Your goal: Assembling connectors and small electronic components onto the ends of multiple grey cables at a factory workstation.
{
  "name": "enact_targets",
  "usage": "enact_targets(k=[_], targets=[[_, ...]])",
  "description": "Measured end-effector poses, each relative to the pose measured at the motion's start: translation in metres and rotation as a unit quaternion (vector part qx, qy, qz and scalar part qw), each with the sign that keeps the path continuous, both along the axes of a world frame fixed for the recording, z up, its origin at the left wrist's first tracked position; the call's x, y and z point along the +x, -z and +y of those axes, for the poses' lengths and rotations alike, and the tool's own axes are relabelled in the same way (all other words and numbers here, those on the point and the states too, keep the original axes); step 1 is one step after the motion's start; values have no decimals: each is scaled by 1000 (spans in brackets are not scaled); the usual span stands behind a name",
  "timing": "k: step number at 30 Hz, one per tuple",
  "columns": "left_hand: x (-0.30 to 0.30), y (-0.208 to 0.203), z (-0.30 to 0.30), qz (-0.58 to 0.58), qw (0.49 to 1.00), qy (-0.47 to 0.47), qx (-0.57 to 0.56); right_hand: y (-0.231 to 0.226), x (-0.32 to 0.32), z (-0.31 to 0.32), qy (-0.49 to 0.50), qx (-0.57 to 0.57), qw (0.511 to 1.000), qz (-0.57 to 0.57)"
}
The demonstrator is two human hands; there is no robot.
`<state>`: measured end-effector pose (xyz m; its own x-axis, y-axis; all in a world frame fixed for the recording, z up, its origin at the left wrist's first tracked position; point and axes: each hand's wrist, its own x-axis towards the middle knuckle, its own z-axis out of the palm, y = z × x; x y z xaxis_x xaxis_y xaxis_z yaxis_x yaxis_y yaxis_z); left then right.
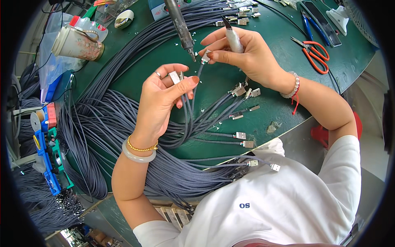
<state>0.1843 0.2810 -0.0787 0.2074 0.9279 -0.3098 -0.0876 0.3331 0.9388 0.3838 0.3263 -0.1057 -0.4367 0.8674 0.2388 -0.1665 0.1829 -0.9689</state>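
Note:
Pinched between the thumb and finger of my right hand (pixel 253 55) is a metal USB plug (pixel 206 56) on a grey braided cable, with small coloured wires at its base. A pointed tool (pixel 233 40) with a pale wrapped handle and dark tip is tucked in the same hand. My left hand (pixel 160 92) is closed on a few USB cables (pixel 187 115), one silver plug (pixel 174 77) showing above its fingers. Between the hands, the tip of a soldering iron (pixel 181 29) points down beside the right hand's plug. Several cable ends with plugs (pixel 238 89) lie below my right hand.
Thick bundles of grey cables (pixel 119 66) cross the green table (pixel 284 53). Orange-handled pliers (pixel 314 55), blue-handled cutters (pixel 314 29) and a phone (pixel 323 24) lie far right. A floral cup (pixel 78 43) stands far left, above blue bins (pixel 45 164).

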Motion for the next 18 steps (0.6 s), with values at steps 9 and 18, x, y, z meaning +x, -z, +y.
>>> enact_targets(k=[9, 18], targets=[[-7, 7, 0, -34, 997, 59, -37, 7, -3, 3, -4, -15, 999, -44], [-11, 14, -2, 25, 996, 88, 7, 7, -15, -4, -47, -49, 989, -130]])
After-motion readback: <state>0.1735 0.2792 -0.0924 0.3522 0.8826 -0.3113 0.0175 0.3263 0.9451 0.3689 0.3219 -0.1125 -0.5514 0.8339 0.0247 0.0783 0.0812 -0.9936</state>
